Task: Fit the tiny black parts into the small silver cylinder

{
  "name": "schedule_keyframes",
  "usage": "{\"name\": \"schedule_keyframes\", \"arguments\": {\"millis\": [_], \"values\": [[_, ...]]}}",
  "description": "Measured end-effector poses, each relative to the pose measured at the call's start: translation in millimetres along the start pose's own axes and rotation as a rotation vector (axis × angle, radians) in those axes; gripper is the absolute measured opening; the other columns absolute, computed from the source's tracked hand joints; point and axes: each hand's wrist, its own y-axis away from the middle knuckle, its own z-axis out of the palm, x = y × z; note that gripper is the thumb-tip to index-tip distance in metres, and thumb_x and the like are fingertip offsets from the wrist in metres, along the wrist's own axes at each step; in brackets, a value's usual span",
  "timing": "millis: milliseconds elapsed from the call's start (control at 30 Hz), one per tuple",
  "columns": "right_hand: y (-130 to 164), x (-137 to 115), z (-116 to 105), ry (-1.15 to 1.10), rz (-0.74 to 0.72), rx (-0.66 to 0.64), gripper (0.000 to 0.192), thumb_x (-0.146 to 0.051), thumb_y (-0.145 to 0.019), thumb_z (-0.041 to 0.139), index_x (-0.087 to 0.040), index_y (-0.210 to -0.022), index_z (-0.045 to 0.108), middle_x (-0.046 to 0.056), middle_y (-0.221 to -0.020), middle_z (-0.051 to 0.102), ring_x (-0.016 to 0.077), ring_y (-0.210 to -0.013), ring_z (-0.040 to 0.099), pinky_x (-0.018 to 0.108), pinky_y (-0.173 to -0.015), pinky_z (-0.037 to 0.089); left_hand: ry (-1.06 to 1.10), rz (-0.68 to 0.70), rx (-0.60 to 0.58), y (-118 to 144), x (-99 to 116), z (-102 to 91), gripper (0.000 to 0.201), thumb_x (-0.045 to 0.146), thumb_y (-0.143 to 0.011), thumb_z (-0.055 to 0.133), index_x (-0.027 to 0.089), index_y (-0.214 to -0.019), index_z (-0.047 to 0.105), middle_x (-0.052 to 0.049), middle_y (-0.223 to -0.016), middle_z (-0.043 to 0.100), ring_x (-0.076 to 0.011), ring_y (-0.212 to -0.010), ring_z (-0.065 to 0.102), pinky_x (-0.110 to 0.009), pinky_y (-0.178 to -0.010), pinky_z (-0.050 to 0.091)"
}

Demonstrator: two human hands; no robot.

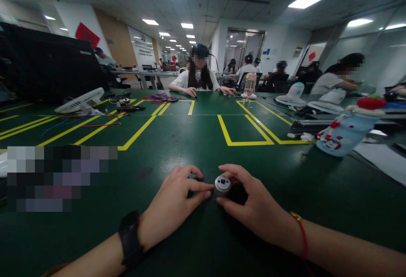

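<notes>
Grey metal, small and round with a dark bore: the cylindrical part (222, 185) sat on the green mat (177, 141), near edge, dead centre in my head view. Right hand (253, 203) was closed on it, thumb and index pinching the sides. Left hand (173, 198) held nothing, fingers loosely curled, index tip just reaching the part's left side. I think there was a second dark piece under the left fingers, but that spot was too shadowed to call.

My read on handling: keep the part flat on the mat, pinch low on the rim, use the left index as a stop so it can't roll or tip.

A black watch (130, 239) was on the left wrist, a red cord bracelet (303, 237) on the right.

Further out: yellow tape lines (244, 135) boxed the mat. A light-blue bottle with red cap (345, 131) lay on its side at right, small white fans (80, 100) stood left and right, and loose red and blue wires (95, 120) lay at left. A person (198, 76) sat opposite, hands on the table. It was an open office under ceiling panel lights, with more people seated behind.
</notes>
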Motion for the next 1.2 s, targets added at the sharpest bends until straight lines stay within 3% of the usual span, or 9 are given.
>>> {"name": "schedule_keyframes", "arguments": {"millis": [200,333,467,533,633,800,933,1033,1200], "values": [[3.3,26.8,-51.8,0.274,0.032,0.189,0.043,-0.038,-0.079,0.057,-0.025,-0.119,0.05,0.004,-0.117,0.057,0.0152,-0.102,0.057,0.03,-0.088,0.048,0.18,-0.148,0.129,1.0,-16.0,-24.0,0.032,0.043,-0.088,0.049,0.03,-0.113,0.063,-0.003,-0.103,0.06,-0.0194,-0.088,0.057,-0.032,-0.077,0.046],[26.5,76.8,-119.5,0.53,0.347,0.409,0.051,-0.05,-0.076,0.056,-0.023,-0.118,0.051,0.008,-0.11,0.06,0.0207,-0.088,0.061,0.033,-0.072,0.051,0.087,-0.249,0.328,-5.7,-39.2,-35.8,0.033,0.042,-0.087,0.046,0.023,-0.108,0.064,-0.003,-0.092,0.061,-0.0186,-0.075,0.057,-0.03,-0.067,0.045],[54.5,115.7,-165.1,0.709,0.559,0.362,0.055,-0.056,-0.075,0.054,-0.022,-0.119,0.05,0.013,-0.104,0.061,0.0247,-0.077,0.062,0.035,-0.064,0.048,0.09,-0.273,0.314,-13.5,-50.8,-30.4,0.032,0.041,-0.086,0.047,0.022,-0.104,0.065,-0.003,-0.088,0.062,-0.019,-0.074,0.058,-0.031,-0.066,0.045],[58.2,116.2,-165.5,0.85,0.435,0.427,0.063,-0.058,-0.075,0.053,-0.019,-0.124,0.045,0.018,-0.115,0.055,0.0312,-0.096,0.058,0.041,-0.076,0.046,0.091,-0.28,0.31,-15.0,-50.5,-27.2,0.033,0.041,-0.086,0.047,0.021,-0.103,0.066,-0.003,-0.087,0.063,-0.0191,-0.074,0.058,-0.031,-0.066,0.045],[44.5,88.5,-133.2,0.983,0.077,0.487,0.067,-0.056,-0.075,0.053,-0.018,-0.129,0.042,0.017,-0.129,0.045,0.0354,-0.119,0.041,0.05,-0.095,0.033,0.089,-0.29,0.307,-14.9,-48.0,-25.8,0.034,0.043,-0.085,0.046,0.021,-0.103,0.065,-0.004,-0.086,0.063,-0.0196,-0.073,0.058,-0.032,-0.066,0.045],[-3.1,13.5,-33.1,0.602,-0.233,-0.089,0.041,-0.036,-0.086,0.05,-0.029,-0.127,0.049,0.005,-0.123,0.052,0.0196,-0.11,0.047,0.038,-0.09,0.038,0.084,-0.284,0.29,-13.6,-47.9,-26.6,0.035,0.042,-0.085,0.046,0.021,-0.104,0.065,-0.004,-0.089,0.062,-0.0195,-0.074,0.058,-0.032,-0.066,0.045],[-26.4,-6.9,10.7,0.401,-0.291,-0.286,0.02,-0.028,-0.089,0.047,-0.023,-0.096,0.065,0.003,-0.098,0.06,0.0145,-0.093,0.051,0.031,-0.082,0.042,0.083,-0.289,0.287,-12.6,-49.6,-26.9,0.034,0.042,-0.085,0.045,0.021,-0.104,0.065,-0.004,-0.089,0.062,-0.0197,-0.076,0.058,-0.032,-0.067,0.045],[-27.9,1.9,-7.4,0.325,-0.196,-0.216,0.022,-0.024,-0.09,0.043,-0.02,-0.09,0.064,0.003,-0.093,0.06,0.0117,-0.087,0.053,0.027,-0.079,0.044,0.088,-0.293,0.279,-11.8,-50.1,-26.8,0.034,0.043,-0.086,0.044,0.022,-0.104,0.064,-0.004,-0.089,0.062,-0.0197,-0.077,0.058,-0.032,-0.067,0.045],[-9.9,28.5,-109.8,0.68,-0.117,0.17,0.023,-0.035,-0.088,0.046,-0.019,-0.093,0.063,0.006,-0.096,0.062,0.0152,-0.088,0.055,0.031,-0.078,0.043,0.098,-0.294,0.282,-12.4,-50.7,-25.3,0.035,0.045,-0.085,0.045,0.022,-0.103,0.065,-0.004,-0.088,0.062,-0.0197,-0.075,0.058,-0.033,-0.067,0.045]]}}
